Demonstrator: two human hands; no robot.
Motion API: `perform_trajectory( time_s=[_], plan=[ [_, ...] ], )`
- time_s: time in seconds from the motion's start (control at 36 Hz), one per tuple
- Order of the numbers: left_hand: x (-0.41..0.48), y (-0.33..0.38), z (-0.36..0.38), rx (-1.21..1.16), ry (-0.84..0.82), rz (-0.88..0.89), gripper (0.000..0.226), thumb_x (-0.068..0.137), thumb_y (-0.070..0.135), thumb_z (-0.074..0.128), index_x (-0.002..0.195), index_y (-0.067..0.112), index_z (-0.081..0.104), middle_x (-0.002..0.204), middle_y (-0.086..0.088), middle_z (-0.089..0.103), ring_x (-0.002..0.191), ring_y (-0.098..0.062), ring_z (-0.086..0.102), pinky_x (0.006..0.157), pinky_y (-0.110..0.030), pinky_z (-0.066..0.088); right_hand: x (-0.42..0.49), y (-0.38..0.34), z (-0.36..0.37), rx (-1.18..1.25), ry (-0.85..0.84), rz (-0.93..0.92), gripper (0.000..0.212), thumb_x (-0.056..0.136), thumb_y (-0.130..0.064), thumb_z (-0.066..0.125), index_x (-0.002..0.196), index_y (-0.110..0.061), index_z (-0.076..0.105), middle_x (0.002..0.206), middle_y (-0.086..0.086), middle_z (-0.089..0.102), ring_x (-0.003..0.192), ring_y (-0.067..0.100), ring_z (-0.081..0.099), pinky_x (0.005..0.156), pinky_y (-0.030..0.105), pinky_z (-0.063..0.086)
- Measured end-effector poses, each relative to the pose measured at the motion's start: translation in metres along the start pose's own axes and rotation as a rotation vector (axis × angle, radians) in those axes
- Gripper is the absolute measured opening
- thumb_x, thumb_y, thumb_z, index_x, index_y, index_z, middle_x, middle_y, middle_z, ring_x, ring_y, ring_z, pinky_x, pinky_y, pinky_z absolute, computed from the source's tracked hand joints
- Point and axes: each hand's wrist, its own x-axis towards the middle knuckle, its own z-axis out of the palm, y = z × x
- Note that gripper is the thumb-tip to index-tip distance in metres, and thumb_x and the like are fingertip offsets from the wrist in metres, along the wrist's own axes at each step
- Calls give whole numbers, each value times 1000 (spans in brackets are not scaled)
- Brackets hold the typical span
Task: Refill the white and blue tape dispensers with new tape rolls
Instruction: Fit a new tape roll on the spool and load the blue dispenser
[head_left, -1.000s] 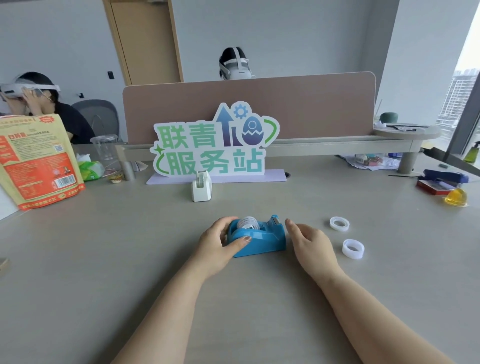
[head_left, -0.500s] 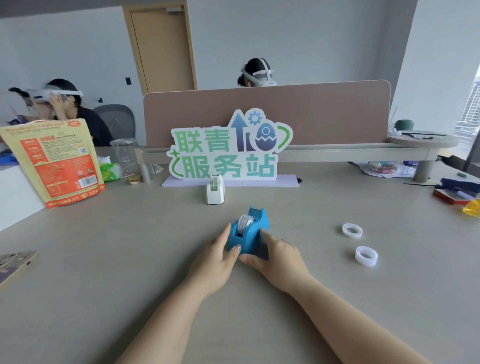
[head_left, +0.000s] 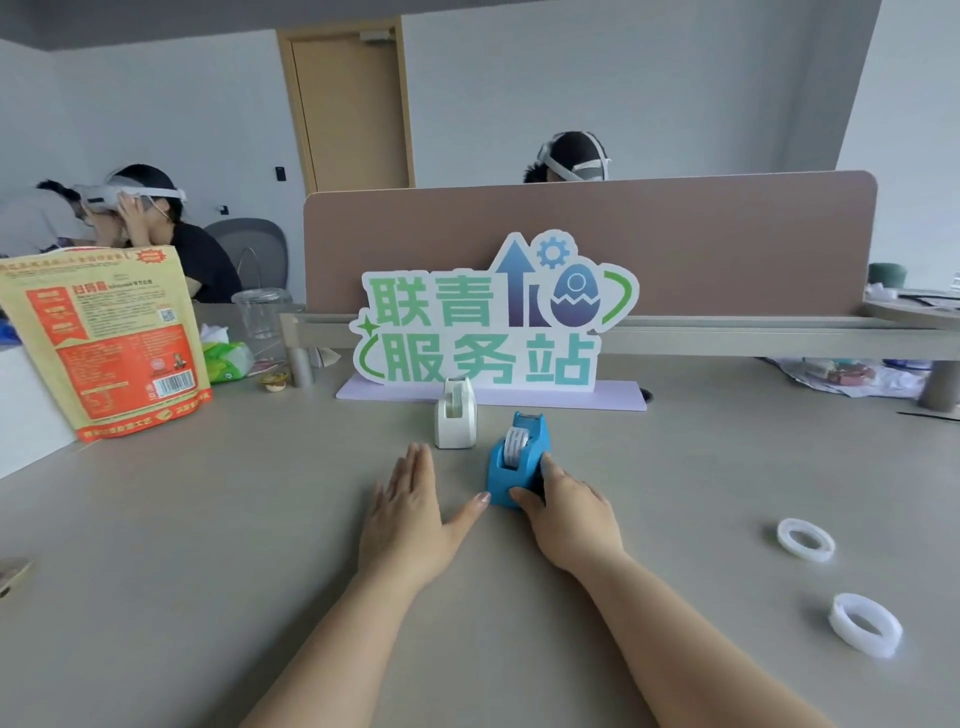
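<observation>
Grey surface (head_left: 208, 519) carries all task items. The right hand (head_left: 571, 514) grips the blue dispenser (head_left: 511, 467), thumb on its near end and fingers along its right wall, with the fingertips hidden behind the body. A white roll (head_left: 515, 446) sits in its cradle, and the print on it is illegible. The left hand (head_left: 410, 519) lies flat, fingers straight, holding nothing. Its thumb tip is just beside the dispenser base, and contact cannot be confirmed. The white dispenser (head_left: 456, 415) stands just beyond and to the left; whether it is loaded cannot be told. One loose roll (head_left: 805, 539) and a nearer loose roll (head_left: 865, 624) lie well apart to the right. A sign (head_left: 493, 322) and an orange pouch (head_left: 104, 343) stand at the rear. Half a second earlier both hands held the blue dispenser; the left has since released it.
</observation>
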Motion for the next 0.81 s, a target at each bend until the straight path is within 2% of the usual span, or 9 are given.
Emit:
perform_trajectory(
  time_s=[0.08,0.19,0.31,0.39,0.5,0.64,0.81],
  plan=[
    [24,-4,-1,-9,-13,-61,98,82,73,36,150,13,-2,160,-3,8,147,-18,11,120,-38,10,32,4,9,4,-20,7,25,95,-42,43,103,-18,46,106,1,64,101,25,57,81,31,36],
    [58,-9,-2,-39,-27,-95,89,85,68,39,151,20,2,156,-4,25,141,-25,27,114,-41,25,67,8,19,22,-45,7,25,95,-41,42,108,-21,49,110,-1,65,103,25,57,86,33,37],
    [93,-22,3,-78,-31,-89,89,81,72,42,150,30,4,142,-2,48,128,-31,45,97,-41,44,93,10,28,20,-71,-5,27,94,-43,41,112,-24,50,113,-2,64,106,26,56,88,33,37],
    [113,-31,7,-136,-25,-45,80,79,68,50,146,40,15,129,3,59,116,-28,54,89,-38,49,106,9,33,18,-83,-16,28,94,-43,41,112,-24,51,112,-3,65,104,26,57,86,33,37],
    [130,-41,8,-253,-50,-13,64,76,65,57,132,50,29,123,13,61,109,-21,59,91,-39,50,115,8,37,11,-86,-32,31,94,-44,42,115,-22,51,113,-2,66,104,26,58,82,33,37],
    [139,-48,10,-330,-95,10,73,63,75,50,129,54,29,124,15,61,113,-18,58,95,-41,49,119,8,38,18,-85,-49,31,93,-46,43,113,-23,51,112,-1,66,102,27,58,82,34,41],
    [137,-46,10,-299,-64,11,67,78,61,58,136,46,27,128,13,58,115,-19,55,93,-39,48,114,5,35,7,-86,-39,35,93,-48,42,116,-23,49,111,-1,64,101,26,57,77,30,35]
  ],
)
